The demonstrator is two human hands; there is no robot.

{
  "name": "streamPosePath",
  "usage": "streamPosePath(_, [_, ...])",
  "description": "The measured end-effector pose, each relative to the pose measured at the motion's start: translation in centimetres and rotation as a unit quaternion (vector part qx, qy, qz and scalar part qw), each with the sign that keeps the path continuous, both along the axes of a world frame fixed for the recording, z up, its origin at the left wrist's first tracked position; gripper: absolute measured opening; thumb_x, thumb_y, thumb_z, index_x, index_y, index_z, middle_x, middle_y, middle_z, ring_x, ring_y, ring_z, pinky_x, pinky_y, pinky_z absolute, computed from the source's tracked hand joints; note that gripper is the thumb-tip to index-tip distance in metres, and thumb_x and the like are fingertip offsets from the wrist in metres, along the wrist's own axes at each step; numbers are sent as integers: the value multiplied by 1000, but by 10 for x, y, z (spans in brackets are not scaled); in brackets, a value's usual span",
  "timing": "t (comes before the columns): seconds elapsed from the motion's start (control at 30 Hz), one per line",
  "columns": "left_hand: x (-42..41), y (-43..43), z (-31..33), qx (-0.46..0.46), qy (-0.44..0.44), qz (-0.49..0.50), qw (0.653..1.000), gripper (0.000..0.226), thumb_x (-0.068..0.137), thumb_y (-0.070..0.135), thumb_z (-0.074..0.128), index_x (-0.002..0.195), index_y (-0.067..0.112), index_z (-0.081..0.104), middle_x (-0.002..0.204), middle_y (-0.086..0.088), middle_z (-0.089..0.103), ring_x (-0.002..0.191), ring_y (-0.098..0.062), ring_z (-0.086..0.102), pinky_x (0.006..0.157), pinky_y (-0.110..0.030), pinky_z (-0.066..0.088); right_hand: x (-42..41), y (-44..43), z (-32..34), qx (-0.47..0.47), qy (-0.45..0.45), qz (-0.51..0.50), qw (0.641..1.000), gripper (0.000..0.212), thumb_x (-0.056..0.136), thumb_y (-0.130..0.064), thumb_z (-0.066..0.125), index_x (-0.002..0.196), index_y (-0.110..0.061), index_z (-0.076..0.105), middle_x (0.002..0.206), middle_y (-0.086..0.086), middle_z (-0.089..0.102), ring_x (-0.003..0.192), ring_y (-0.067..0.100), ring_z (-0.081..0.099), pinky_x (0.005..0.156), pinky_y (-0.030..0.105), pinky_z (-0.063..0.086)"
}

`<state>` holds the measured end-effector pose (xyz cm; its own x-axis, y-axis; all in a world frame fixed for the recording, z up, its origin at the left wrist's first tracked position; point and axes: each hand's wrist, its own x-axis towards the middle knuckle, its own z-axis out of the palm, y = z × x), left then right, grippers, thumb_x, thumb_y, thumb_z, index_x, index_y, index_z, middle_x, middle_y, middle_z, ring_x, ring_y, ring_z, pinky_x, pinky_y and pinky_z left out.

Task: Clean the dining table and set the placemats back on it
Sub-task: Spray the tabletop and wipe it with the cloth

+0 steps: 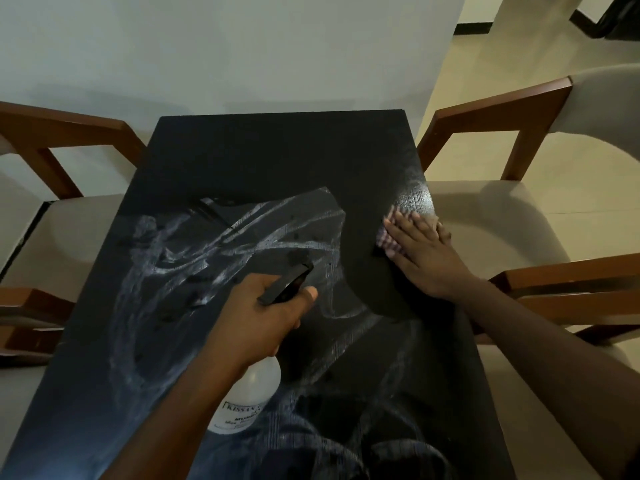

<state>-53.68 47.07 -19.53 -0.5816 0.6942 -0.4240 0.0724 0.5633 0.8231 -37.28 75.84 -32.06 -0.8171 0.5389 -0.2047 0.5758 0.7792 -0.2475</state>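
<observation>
The black dining table [263, 161] runs away from me, its middle streaked with wet white smears [214, 244]. My left hand [263, 317] grips a white spray bottle [249, 393] by its black trigger head, held over the table's centre. My right hand [419, 251] lies flat with straight fingers on a checked cloth [386, 239], pressing it onto the table near the right edge. No placemats are in view.
Wooden armchairs with beige cushions flank the table: one at the left [52, 147], another at the right [502, 133], and a third armrest [571, 282] close by my right forearm. A pale wall stands behind the table's far end.
</observation>
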Motion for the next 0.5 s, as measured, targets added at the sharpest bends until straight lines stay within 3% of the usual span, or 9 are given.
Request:
streamPosePath(0.1, [-8, -2, -4, 15, 15, 19, 1000, 49, 96, 37, 72, 86, -10, 61, 67, -27, 56, 50, -22, 49, 53, -34, 44, -46, -11, -2, -4, 13, -11, 1000, 63, 108, -60, 23, 165, -42, 4, 174, -11, -7, 159, 17, -16, 125, 52, -14])
streamPosePath(0.2, [-12, -1, -8, 25, 26, 20, 999, 52, 95, 39, 72, 87, -10, 60, 76, -35, 55, 54, -23, 46, 59, -38, 43, -64, -39, -1, 3, 27, 66, 997, 64, 107, -60, 24, 165, -41, 5, 175, -9, -2, 160, 18, -15, 126, 53, -14])
streamPosePath(0.37, [-14, -5, -10, 29, 26, 26, 999, 41, 99, 32, 69, 78, -3, 66, 57, -6, 62, 40, -13, 48, 50, -32, 46, -16, -68, 5, -10, 7, 232, 973, 61, 109, -59, 27, 164, -47, 2, 172, -19, -8, 157, 8, -22, 125, 43, -18])
streamPosePath(0.5, [-21, -10, -11, 31, 24, 24, 999, 40, 99, 33, 69, 76, 1, 67, 56, -4, 64, 39, -14, 49, 53, -34, 48, 8, -30, 6, -1, -8, 185, 983, 61, 107, -62, 21, 161, -52, -5, 171, -21, -13, 156, 6, -24, 127, 47, -13])
